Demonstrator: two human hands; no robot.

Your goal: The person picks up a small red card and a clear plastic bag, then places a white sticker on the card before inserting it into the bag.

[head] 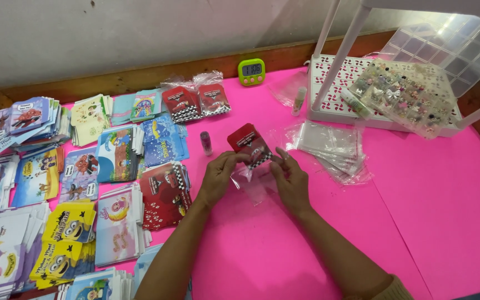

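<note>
We see the left hand pinching a red card half inside a clear bag, over the pink desk. The right hand pinches the bag's edge, apparently holding its mouth open. Spare bags lie near, within reach.

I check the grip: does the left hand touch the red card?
Touching. The head view shows the left hand pinching the red card at its lower left edge.
</note>
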